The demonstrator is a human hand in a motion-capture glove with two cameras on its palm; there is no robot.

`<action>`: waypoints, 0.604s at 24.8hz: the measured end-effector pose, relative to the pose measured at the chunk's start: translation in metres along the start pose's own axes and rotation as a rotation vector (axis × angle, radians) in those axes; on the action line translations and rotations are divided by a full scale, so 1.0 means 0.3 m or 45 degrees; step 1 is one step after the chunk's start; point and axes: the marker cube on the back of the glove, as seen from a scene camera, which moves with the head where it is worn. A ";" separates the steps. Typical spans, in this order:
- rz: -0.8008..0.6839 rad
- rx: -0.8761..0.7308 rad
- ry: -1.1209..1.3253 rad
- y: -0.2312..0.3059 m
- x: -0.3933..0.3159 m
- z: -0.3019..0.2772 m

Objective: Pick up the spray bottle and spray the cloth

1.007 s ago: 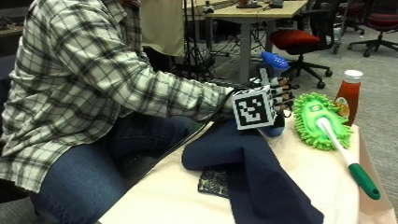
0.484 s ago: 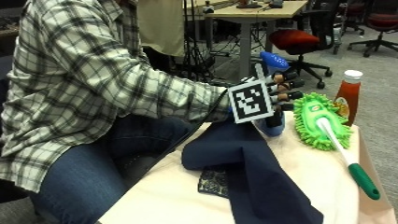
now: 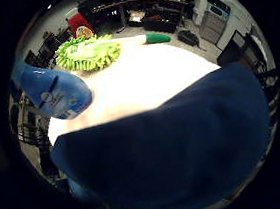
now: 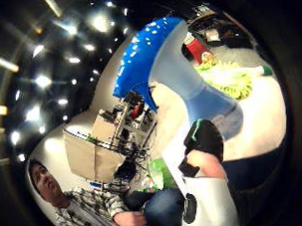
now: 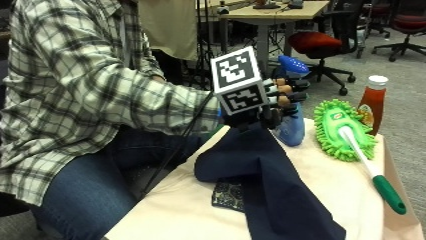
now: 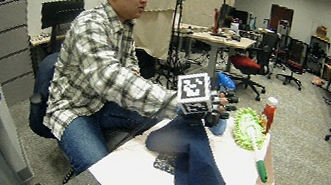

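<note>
A blue spray bottle (image 5: pixel 291 131) stands at the table's far side, right beside the dark blue cloth (image 5: pixel 266 175). My gloved right hand (image 5: pixel 283 97) grips the bottle's neck just under the blue spray head, fingers curled round it. The thumb side palm view shows the spray head (image 4: pixel 153 58) close up, with a gloved finger (image 4: pixel 205 137) on the neck. In the little finger side palm view the bottle's body (image 3: pixel 53 93) sits beside the cloth (image 3: pixel 175 151), which spreads below the palm. The wide outside view shows the hand (image 6: pixel 217 106) above the cloth (image 6: pixel 197 164).
A green fluffy duster (image 5: pixel 339 127) with a white and green handle lies to the right of the bottle. A ketchup bottle (image 5: pixel 373 100) stands behind it. A small patterned item (image 5: pixel 228 192) pokes out from under the cloth on the cream table (image 5: pixel 326 180). Chairs and desks stand behind.
My hand has moved up and a little toward the person along the bottle, ending higher on its neck. The bottle, cloth and duster stay where they were.
</note>
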 end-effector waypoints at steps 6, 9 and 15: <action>-0.042 -0.039 0.347 0.250 0.055 -0.197; -0.054 -0.120 0.494 0.519 0.058 -0.302; 0.144 -0.199 0.594 0.956 0.045 -0.389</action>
